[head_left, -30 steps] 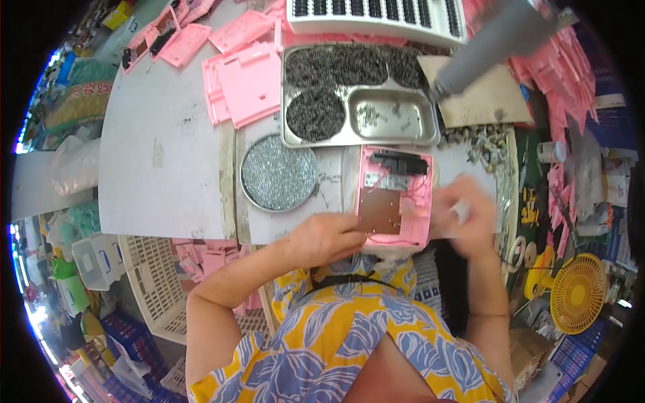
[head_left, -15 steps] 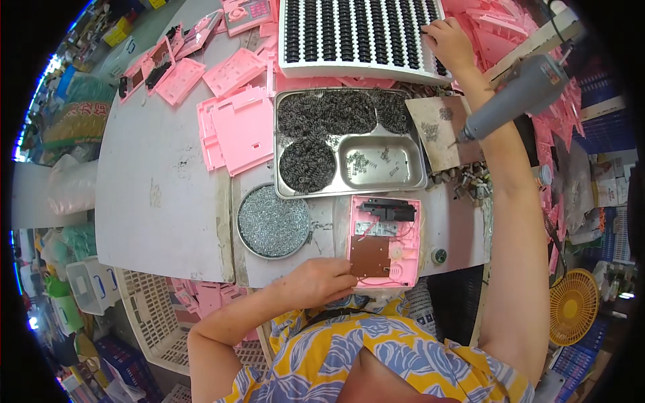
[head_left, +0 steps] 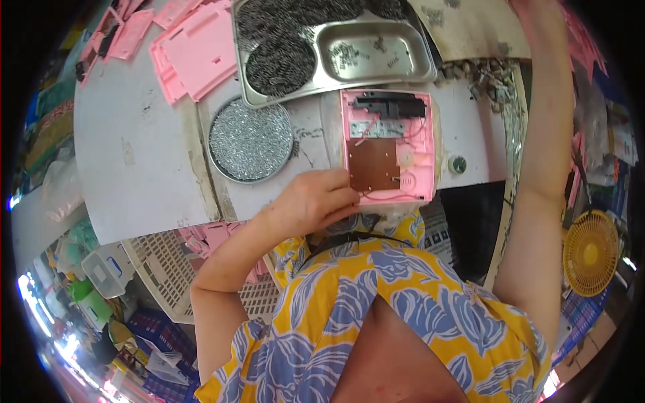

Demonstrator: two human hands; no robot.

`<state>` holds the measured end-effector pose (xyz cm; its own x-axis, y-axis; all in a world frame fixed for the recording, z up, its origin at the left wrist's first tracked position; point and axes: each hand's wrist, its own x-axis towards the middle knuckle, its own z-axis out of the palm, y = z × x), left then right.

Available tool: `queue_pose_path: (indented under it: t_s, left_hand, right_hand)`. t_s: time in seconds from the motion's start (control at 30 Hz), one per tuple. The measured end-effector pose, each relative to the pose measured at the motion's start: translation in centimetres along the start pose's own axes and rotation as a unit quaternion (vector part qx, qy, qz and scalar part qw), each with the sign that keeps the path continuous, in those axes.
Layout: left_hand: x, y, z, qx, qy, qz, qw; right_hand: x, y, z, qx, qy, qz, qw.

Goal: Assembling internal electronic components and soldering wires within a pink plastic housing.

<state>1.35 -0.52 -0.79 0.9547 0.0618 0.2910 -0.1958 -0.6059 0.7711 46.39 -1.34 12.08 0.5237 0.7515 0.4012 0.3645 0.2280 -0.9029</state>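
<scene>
"Where's the pink casing [head_left: 422, 144]?"
"Just right of the left grip [head_left: 314, 200], whose curled fingers pinch its lower-left corner."
"The right grip?"
"Past the upper edge; I can't tell its state."
"Around?"
"On the tabletop [head_left: 134, 168], up-left of the left grip, a round dish [head_left: 292, 136]; farther up, a metal tray [head_left: 366, 77]."

Fairly bright, diffuse light covers the flat pale grey surface [head_left: 127, 174] around the open rectangular pink plastic casing [head_left: 422, 144]. Left of the casing, small silver metal pieces [head_left: 250, 138] glint; above it, the stainless-steel compartment tray [head_left: 366, 66] carries soft highlights. Far below-left, white light streaks [head_left: 70, 352] burn out. Fisheye distortion bends outer edges into black corners, where detail blurs.
</scene>
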Motion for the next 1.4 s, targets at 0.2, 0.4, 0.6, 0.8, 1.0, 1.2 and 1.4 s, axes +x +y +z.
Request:
queue_pose_path:
  t_s: [0.2, 0.4, 0.6, 0.8, 1.0, 1.2, 1.4]
  left_hand:
    - [0.6, 0.3, -0.3, -0.008, -0.017, -0.014, 1.000]
    - [0.3, 0.5, -0.4, -0.012, -0.023, -0.034, 0.999]
    - [0.7, 0.9, -0.4, -0.025, -0.014, -0.042, 0.999]
    - [1.2, 1.0, -0.8, 0.013, -0.047, -0.023, 0.999]
    - [1.9, 1.3, -1.8, 0.045, -0.112, -0.014, 0.993]
    - [9.5, 1.2, -8.5, -0.086, -0.264, -0.101, 0.955]
    - [20.1, -7.0, -4.1, 0.322, -0.080, -0.151, 0.931]
  right_hand:
    - [-27.5, -5.4, 6.6, -0.177, -0.166, 0.178, 0.954]
    - [-30.2, -4.3, 8.4, -0.368, -0.175, -0.041, 0.912]
    - [-29.9, -3.7, 7.7, -0.296, -0.187, -0.044, 0.935]
    - [-24.7, -0.3, 0.8, -0.245, -0.046, 0.076, 0.965]
    - [-20.9, 3.0, -2.5, -0.452, -0.008, 0.071, 0.889]
    - [-21.2, 4.0, -2.8, -0.396, 0.042, 0.089, 0.913]
    - [-21.3, 2.5, -3.5, -0.405, 0.038, 0.120, 0.906]
